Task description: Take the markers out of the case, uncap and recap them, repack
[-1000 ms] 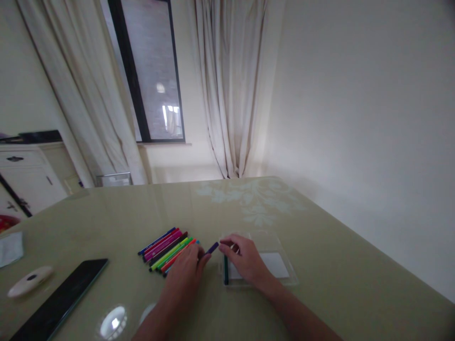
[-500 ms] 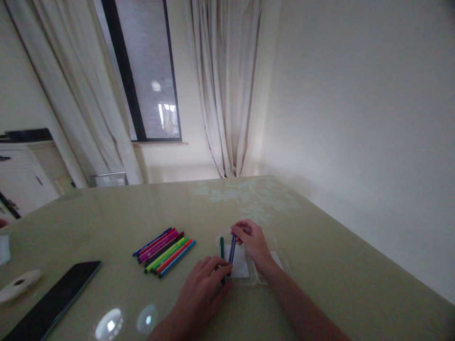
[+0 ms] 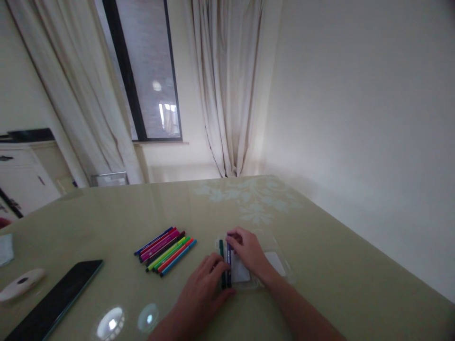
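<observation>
A purple marker [image 3: 229, 267] lies upright along the left side of a clear plastic case [image 3: 289, 277], beside a dark green marker [image 3: 221, 248]. My right hand [image 3: 250, 251] pinches the far end of the purple marker between thumb and fingers. Over the near ends of both markers rests my left hand [image 3: 202, 284], its index finger touching them and its thumb stretched apart below. White paper or card [image 3: 241, 272] shows in the case to the right of the purple marker. Part of the case is hidden under my hands.
A row of several coloured markers [image 3: 167, 251] lies to the left of the case. Farther left are a black phone [image 3: 53, 298] and a white oval object [image 3: 21, 284]. Two round clear items or reflections [image 3: 147, 317] show near the front. A wall [image 3: 355, 166] borders the table's right side.
The purple marker's far end has moved left and down, from a slant to lying parallel with the green one. My right hand has lowered with it; my left thumb now extends past the near ends.
</observation>
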`<action>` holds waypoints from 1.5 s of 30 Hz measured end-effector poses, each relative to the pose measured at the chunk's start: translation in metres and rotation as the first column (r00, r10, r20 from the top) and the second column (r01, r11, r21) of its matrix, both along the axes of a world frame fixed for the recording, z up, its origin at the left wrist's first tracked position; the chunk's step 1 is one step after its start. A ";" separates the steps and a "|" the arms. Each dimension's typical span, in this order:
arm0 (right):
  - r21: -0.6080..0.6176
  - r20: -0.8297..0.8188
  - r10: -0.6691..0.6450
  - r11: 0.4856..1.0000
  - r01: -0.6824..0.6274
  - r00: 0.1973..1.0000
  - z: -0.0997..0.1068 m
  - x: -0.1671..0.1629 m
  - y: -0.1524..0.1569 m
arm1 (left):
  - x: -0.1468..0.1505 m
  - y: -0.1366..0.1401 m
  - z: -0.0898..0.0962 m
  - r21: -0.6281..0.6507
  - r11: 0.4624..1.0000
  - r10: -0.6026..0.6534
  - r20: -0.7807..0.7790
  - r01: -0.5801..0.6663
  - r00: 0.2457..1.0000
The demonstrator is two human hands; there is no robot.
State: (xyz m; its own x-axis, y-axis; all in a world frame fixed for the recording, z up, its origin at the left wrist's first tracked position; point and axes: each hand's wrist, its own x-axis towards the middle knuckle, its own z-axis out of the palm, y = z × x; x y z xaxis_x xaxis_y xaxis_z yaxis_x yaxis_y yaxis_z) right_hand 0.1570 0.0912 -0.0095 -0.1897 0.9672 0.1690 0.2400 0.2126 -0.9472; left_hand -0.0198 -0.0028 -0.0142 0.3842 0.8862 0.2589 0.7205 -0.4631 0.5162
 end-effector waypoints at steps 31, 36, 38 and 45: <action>0.343 0.238 -0.147 0.938 0.058 0.960 0.011 0.004 -0.006 | -0.060 0.027 0.002 0.005 0.890 0.449 -0.192 -0.457 0.873; 0.260 0.184 -0.048 0.966 -0.001 0.982 0.016 -0.003 -0.017 | -0.045 0.021 0.007 -0.020 0.909 0.417 0.029 -0.417 0.908; 0.150 0.066 0.062 0.986 -0.072 0.996 0.018 -0.008 -0.021 | -0.038 0.018 0.010 -0.071 0.929 0.371 0.177 -0.364 0.912; -0.050 -0.378 0.107 0.990 -0.135 0.920 0.024 -0.013 -0.021 | -0.014 0.010 0.017 -0.150 0.958 0.285 0.426 -0.244 0.859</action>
